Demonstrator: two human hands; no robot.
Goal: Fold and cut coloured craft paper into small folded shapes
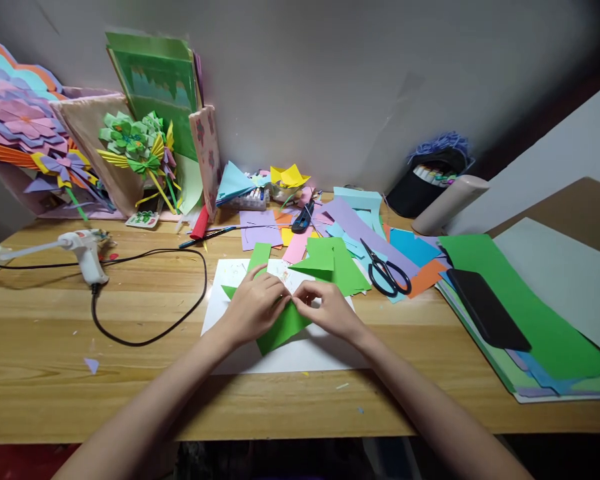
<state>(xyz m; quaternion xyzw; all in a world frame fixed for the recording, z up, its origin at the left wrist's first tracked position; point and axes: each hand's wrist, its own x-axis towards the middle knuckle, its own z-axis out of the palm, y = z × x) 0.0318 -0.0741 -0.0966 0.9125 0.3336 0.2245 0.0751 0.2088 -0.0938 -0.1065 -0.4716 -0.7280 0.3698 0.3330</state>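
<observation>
My left hand (254, 305) and my right hand (327, 307) meet over a piece of green paper (283, 329) that lies on a white sheet (300, 355) in the middle of the wooden desk (130, 373). Fingertips of both hands press and pinch the paper's upper part, where it is partly folded. A green corner pokes out left of my left hand. More green paper pieces (333, 261) lie just behind my hands.
Black scissors (386, 273) rest on coloured paper scraps to the right. A glue gun (86, 253) with a looping black cord lies left. Paper flowers (135, 150) stand at the back left. Stacked sheets with a black phone (486, 308) lie right; a marker pouch (430, 180) stands behind.
</observation>
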